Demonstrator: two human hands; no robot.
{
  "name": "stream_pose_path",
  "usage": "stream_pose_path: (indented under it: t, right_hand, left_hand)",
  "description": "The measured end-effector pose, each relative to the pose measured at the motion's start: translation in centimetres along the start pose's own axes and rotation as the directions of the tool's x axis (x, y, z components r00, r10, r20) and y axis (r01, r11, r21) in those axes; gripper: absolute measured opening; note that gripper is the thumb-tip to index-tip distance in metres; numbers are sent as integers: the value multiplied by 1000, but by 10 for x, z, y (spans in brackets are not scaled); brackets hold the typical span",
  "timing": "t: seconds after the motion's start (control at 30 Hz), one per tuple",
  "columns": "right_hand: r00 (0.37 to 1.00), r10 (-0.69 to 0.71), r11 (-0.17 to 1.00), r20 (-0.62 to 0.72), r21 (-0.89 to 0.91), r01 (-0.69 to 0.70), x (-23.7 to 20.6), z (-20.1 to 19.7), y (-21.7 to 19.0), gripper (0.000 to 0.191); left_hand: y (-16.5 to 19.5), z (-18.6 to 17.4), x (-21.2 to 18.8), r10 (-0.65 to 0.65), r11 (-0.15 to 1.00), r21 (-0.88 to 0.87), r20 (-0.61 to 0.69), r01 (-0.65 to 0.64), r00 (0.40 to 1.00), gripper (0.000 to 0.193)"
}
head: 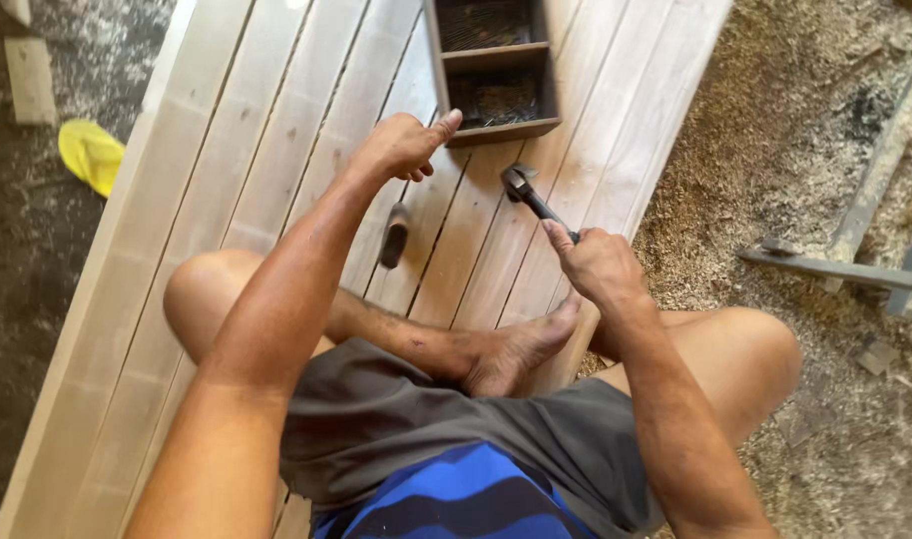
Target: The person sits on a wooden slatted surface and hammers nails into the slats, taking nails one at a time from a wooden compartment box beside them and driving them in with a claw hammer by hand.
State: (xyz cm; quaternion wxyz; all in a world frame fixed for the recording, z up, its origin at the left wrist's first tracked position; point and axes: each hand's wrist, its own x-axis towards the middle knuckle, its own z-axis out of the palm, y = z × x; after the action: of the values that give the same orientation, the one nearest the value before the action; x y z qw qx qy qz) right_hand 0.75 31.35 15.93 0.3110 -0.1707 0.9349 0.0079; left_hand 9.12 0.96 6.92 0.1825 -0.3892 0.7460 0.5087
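- Far left, on dark ground: yellow object (pixel 90 155), off the work, well apart from both hands.
- Plank panel (pixel 276 130): pale wood boards side by side, running away from the person, who sits on it w/ legs folded.
- Left hand (pixel 401 147): resting on the boards just beside the wooden box; fingers curled loosely, thumb stuck out toward the box. Whether they pinch anything small — can't tell.
- Small dark object (pixel 394 236) lies on a board below the left hand, not touched; too blurred to name.
- Wooden box (pixel 496 125): two compartments, dark contents, prob. nails; sits on the panel near its far end.
- Hammer (pixel 529 198): in the air just above the boards, between box and right hand. Long axis diagonal; dark metal head points up-left toward the box, handle runs down-right into the grip.
- Right hand (pixel 596 265): fingers wrapped tight round the handle's lower end.
- Handling, my read: rigid, head-heavy, not fragile; grip low on handle gives swing, nearer the head gives control.
- Right: sawdust floor (pixel 775 150), w/ grey bars (pixel 845 269) lying on it.
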Motion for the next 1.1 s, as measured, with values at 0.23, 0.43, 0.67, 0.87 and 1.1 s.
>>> stream_pose_path:
  t: [0.23, 0.43, 0.67, 0.87, 1.1]
  right_hand:
    - [994, 75, 994, 81, 78, -81, 27, -14, 49, 87]
    - [996, 8, 983, 93, 183, -25, 36, -3, 67, 85]
    - [993, 71, 967, 99, 239, -93, 30, -1, 63, 85]
    - [994, 57, 974, 97, 212, -77, 23, -4, 41, 82]
    - [999, -38, 977, -6, 212, 39, 32, 2, -13, 82]
  left_hand:
    - [57, 26, 42, 74, 978, -205, 186, -35, 980, 46]
    - [125, 48, 124, 318, 946, 100, -120, -307, 941, 55]
    - [71, -26, 100, 493, 612, 613, 198, -500, 847, 54]
    - [-67, -19, -62, 390, 726, 443, 366, -527, 845, 87]
    - [-28, 63, -105, 477, 798, -93, -507, -596, 718, 19]
